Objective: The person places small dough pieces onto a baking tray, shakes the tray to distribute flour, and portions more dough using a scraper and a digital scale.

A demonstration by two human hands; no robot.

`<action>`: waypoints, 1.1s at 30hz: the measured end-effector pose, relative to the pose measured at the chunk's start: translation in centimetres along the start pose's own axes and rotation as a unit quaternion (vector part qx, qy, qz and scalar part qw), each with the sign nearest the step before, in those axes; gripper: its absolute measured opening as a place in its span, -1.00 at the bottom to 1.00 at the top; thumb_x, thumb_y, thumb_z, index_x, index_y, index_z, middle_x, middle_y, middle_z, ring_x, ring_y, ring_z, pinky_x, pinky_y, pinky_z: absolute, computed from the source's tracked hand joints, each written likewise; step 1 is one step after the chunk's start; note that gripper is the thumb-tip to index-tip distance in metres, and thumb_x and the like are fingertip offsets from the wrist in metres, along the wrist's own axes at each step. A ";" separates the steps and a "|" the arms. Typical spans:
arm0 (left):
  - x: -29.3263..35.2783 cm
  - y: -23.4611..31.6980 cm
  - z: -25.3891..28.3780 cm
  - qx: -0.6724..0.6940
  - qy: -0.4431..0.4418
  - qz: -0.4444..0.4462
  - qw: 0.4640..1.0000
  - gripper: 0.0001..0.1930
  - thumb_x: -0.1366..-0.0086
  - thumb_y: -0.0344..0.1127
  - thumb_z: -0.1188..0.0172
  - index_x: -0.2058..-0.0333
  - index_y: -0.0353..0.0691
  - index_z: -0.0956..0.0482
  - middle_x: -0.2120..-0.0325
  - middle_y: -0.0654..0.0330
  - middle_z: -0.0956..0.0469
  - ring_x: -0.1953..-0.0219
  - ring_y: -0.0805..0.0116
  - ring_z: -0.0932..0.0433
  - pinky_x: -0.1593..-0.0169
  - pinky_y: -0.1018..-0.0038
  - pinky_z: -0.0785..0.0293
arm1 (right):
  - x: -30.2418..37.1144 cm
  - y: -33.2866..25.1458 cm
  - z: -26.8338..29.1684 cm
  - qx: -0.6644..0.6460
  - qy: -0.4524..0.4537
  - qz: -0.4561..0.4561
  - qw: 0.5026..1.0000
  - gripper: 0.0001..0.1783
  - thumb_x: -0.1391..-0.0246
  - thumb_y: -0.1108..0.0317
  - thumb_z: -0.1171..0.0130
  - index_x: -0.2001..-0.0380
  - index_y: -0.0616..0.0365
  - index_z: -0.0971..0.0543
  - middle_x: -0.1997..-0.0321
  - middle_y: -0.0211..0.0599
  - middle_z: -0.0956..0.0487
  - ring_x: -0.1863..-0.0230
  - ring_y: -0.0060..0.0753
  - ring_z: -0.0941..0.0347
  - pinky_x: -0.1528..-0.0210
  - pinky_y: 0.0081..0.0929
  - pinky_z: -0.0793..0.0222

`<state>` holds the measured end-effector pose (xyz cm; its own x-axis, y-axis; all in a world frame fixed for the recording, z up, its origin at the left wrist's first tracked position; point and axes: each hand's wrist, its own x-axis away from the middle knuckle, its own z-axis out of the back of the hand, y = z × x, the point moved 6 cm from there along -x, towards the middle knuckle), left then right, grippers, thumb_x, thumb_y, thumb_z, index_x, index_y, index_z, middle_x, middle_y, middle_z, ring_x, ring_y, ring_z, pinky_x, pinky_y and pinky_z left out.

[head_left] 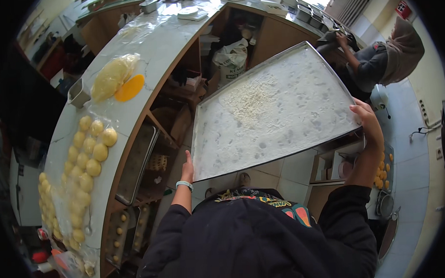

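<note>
A large baking tray (290, 127), coated with white flour, is held tilted in front of my body. Toward its far left part lies a pile of crumbly pale flour (251, 101), and dark specks and smudges show through the coating elsewhere. My left hand (187, 169), with a pale band at the wrist, grips the near left corner, thumb up along the edge. My right hand (367, 119) is wrapped round the right edge near its corner. The fingers under the tray are hidden on both sides.
On the curved counter (150, 48) to the left sit rows of dough balls (85, 166) under plastic, a wrapped dough mass (111, 79), an orange scraper (129, 88) and a metal tin (78, 93). Shelves below hold trays (136, 164). Another person (384, 57) works at the far right.
</note>
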<state>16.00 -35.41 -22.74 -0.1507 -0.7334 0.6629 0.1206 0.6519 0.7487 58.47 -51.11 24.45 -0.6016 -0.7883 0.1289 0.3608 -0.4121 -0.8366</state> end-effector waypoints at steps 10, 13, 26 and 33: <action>-0.2 1.4 -0.9 0.020 0.072 -0.119 0.990 -0.09 -0.33 0.37 0.32 0.06 -0.58 -0.48 0.18 -0.03 -0.57 0.11 0.26 -0.50 -0.02 0.42 -0.34 | -0.1 9.2 5.1 -0.009 -0.021 0.081 0.996 -0.40 -0.29 0.01 0.05 -0.06 0.41 -0.43 0.03 -0.29 -0.54 0.01 -0.55 -0.40 -0.09 -0.65 -0.21; 0.5 3.7 -3.3 0.038 0.101 -0.211 0.971 -0.20 -0.39 0.26 0.28 0.10 -0.56 -0.50 0.26 0.02 -0.58 0.20 0.34 -0.48 0.04 0.45 -0.35 | -0.9 15.4 7.0 -0.011 0.059 0.049 0.997 -0.36 -0.29 -0.05 0.08 -0.08 0.39 -0.42 -0.02 -0.29 -0.52 -0.03 -0.54 -0.38 -0.12 -0.61 -0.20; 2.1 14.3 -6.0 0.099 0.131 -0.402 0.901 -0.37 -0.43 0.15 0.18 0.32 -0.43 -0.56 0.59 0.37 -0.41 0.49 0.58 -0.28 0.37 0.52 -0.28 | -5.7 33.9 6.1 -0.152 0.241 0.027 0.958 -0.40 -0.33 -0.06 0.18 -0.05 0.32 -0.43 0.00 -0.32 -0.51 0.01 -0.49 -0.37 -0.07 -0.54 -0.22; 2.4 19.5 -5.6 0.019 0.151 -0.408 0.900 -0.38 -0.42 0.15 0.16 0.48 -0.38 -0.49 0.67 0.40 -0.29 0.55 0.60 -0.19 0.46 0.53 -0.18 | -9.0 41.0 3.9 -0.151 0.240 -0.066 0.957 -0.32 -0.30 -0.17 0.21 -0.03 0.31 -0.44 0.04 -0.26 -0.53 0.02 -0.43 -0.41 -0.04 -0.49 -0.27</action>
<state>23.49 -25.51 -6.53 0.0999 -0.9862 -0.1318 0.0566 -0.1266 0.9903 81.43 -62.65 -8.95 -0.9120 -0.4078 0.0448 0.0807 -0.2854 -0.9550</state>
